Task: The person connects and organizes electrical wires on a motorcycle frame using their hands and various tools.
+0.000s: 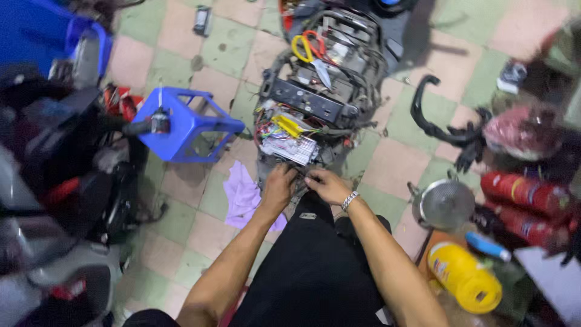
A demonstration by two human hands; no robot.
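Working both hands, left hand (277, 189), right hand (327, 184), at opened scooter bay (321, 103) holding scissors (310, 51)

My head view is moderately lit by soft, even light; the tiled floor (200, 48) shows only faint, diffuse shadows, the darkest falling beyond the stripped scooter frame (321, 91) at top centre. I see no harsh glare, just a dull sheen on the metal bowl (446, 204). The whole frame is soft with motion blur, worst at the left and right edges, where the dark scooter (54, 181) and red bottles (526, 194) smear. Wide-angle stretching bends the corners.
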